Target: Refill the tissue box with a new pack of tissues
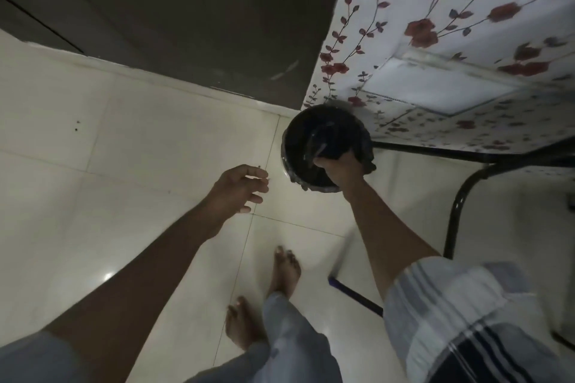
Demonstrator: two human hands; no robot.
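A round black bin (306, 140) lined with a black plastic bag stands on the white tiled floor beside the table. My right hand (340, 169) reaches over its near rim, fingers closed down inside the bin; what they hold is hidden in the dark. Left of the bin my left hand (241, 188) hovers above the floor with its fingers spread and nothing in it. No tissue box or tissue pack is in view.
A table under a white cloth with red flowers (451, 40) fills the upper right, with black metal legs (455, 205). A dark door (174, 9) closes off the far side. My bare feet (286, 270) stand on the tiles.
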